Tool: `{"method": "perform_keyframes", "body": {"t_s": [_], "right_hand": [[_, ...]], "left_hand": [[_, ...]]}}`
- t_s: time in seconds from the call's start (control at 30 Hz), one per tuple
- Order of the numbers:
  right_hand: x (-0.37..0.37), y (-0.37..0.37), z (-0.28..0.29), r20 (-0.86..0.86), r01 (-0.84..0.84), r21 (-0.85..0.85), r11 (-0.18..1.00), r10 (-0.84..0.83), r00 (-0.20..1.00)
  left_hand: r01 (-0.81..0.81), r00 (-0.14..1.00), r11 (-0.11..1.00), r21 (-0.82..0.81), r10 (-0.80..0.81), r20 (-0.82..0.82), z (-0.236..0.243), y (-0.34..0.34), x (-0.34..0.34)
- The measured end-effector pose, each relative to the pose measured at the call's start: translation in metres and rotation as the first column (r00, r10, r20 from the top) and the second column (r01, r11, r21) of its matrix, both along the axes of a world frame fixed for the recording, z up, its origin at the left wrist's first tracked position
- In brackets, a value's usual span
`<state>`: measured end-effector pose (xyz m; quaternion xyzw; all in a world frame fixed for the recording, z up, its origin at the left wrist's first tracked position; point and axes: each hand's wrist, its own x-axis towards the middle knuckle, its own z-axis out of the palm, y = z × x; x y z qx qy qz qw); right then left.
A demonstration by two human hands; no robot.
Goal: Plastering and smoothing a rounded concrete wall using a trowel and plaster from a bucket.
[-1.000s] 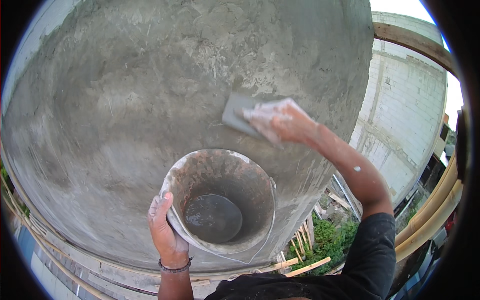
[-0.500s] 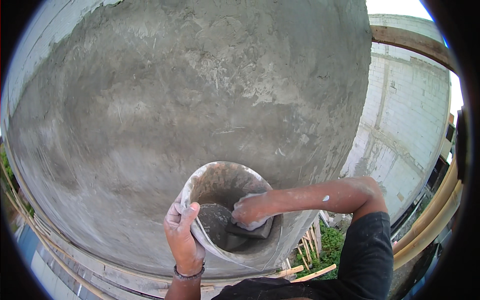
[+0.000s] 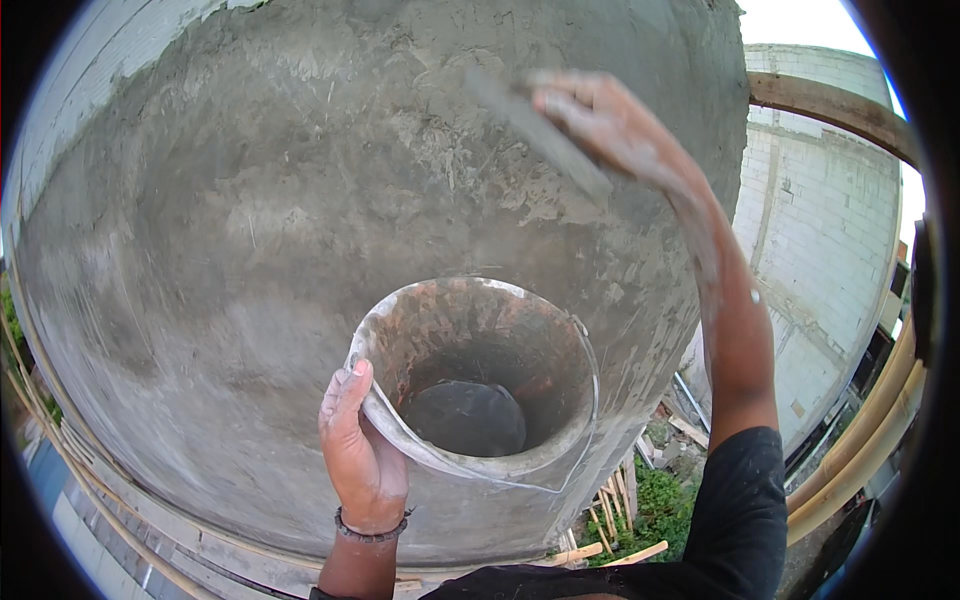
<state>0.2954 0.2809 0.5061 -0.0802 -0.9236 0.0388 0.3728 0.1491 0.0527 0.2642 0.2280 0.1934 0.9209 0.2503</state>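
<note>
My left hand grips the left rim of a grey, cement-stained bucket with a thin wire handle and dark, wet grey material at its bottom. The bucket is held in front of the rendered grey wall. Higher up, my right hand is closed on a flat grey float, blurred by motion and held at a slant against or close to the upper wall; whether it touches the surface I cannot tell.
A wooden beam crosses at the upper right before a pale block wall. Bamboo poles curve along the right edge. Below are planks, sticks, rubble and green plants; more poles and boards run along the lower left.
My right hand has gone from inside the bucket up to the upper right of the wall with the float. My left hand and the bucket have risen slightly from half a second ago.
</note>
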Motion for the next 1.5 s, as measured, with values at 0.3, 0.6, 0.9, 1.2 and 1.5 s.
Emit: {"method": "perform_keyframes", "body": {"t_s": [0.3, 0.6, 0.9, 1.2, 1.5], "right_hand": [[-0.059, 0.074, 0.126, -0.606, 0.699, 0.696, 0.166, -0.385, 0.696], [-0.055, 0.074, 0.082, -0.536, 0.524, 0.784, 0.335, -0.063, 0.842], [-0.074, 0.07, 0.048, -0.454, 0.424, 0.841, 0.335, 0.013, 0.891], [-0.113, 0.051, -0.02, -0.371, 0.275, 0.891, 0.36, 0.234, 0.899], [-0.087, 0.063, 0.037, -0.566, 0.534, 0.669, 0.518, -0.111, 0.817]], "left_hand": [[0.063, 0.997, 0.997, -0.042, -0.062, 0.039, -0.016, 0.005, -0.005], [0.068, 0.997, 0.997, -0.046, -0.066, 0.039, -0.015, 0.008, -0.007], [0.057, 0.997, 0.997, -0.046, -0.054, 0.062, -0.015, -0.001, -0.016], [0.029, 0.999, 1.0, 0.011, -0.03, 0.04, -0.027, -0.008, -0.021], [0.028, 0.999, 1.0, -0.01, -0.028, 0.037, -0.025, -0.003, -0.013]]}}
